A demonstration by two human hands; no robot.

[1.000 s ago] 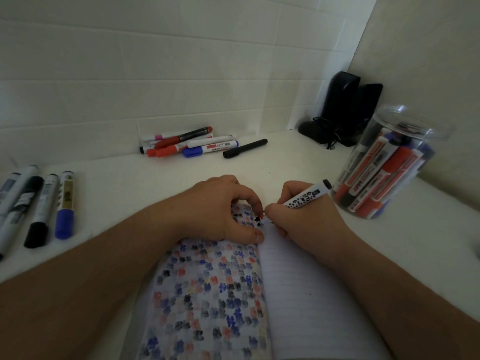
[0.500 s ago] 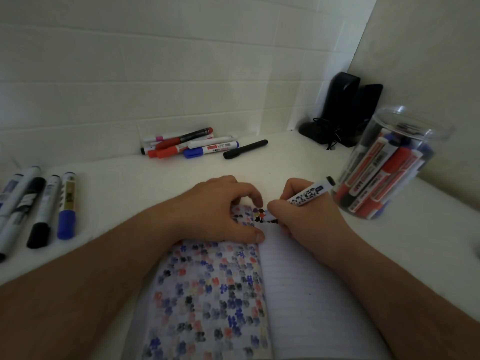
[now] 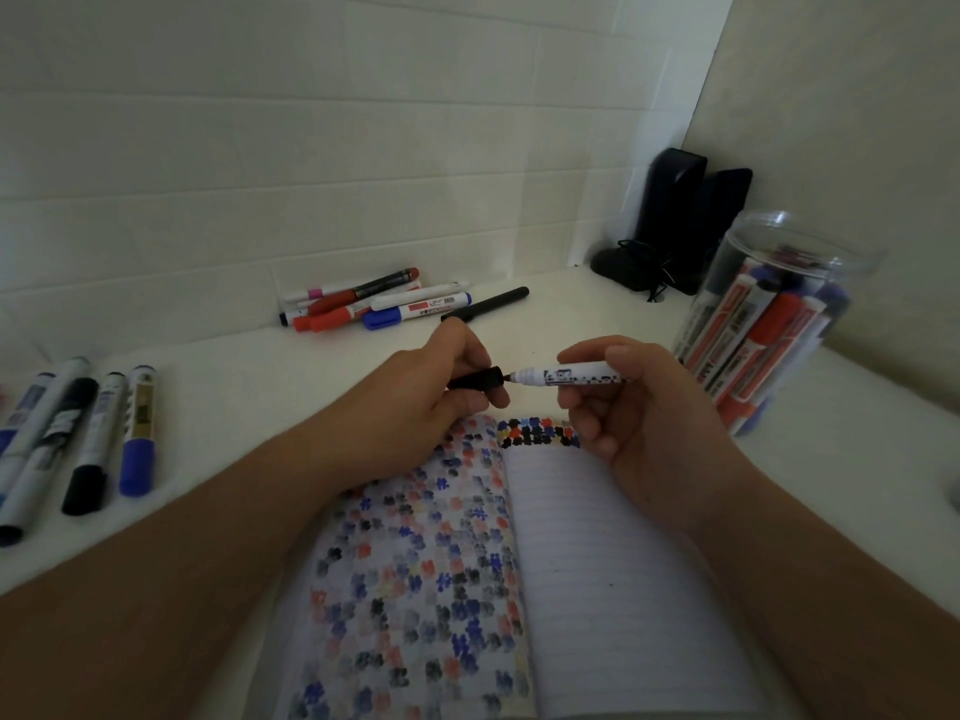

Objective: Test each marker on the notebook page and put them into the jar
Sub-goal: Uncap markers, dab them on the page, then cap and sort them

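Marker [image 3: 582,377] in my right hand [image 3: 639,402], cap [image 3: 475,379] pinched in my left hand [image 3: 441,394], above the notebook [image 3: 597,563]; jar [image 3: 769,324] at right half-filled (two groups wait on the worktop [image 3: 234,366]).

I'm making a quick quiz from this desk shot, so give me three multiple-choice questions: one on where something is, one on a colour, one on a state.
1. Where is the clear jar?
A. On the notebook
B. At the right of the desk, near the black speakers
C. By the left edge

2. What colour is the cap that the left hand holds?
A. Red
B. Blue
C. Black

3. What state is the marker in the right hand?
A. Uncapped
B. Capped
C. In the jar

Answers: B, the jar stands right of the notebook; C, the cap is black; A, the tip is bare, just short of the cap's mouth.
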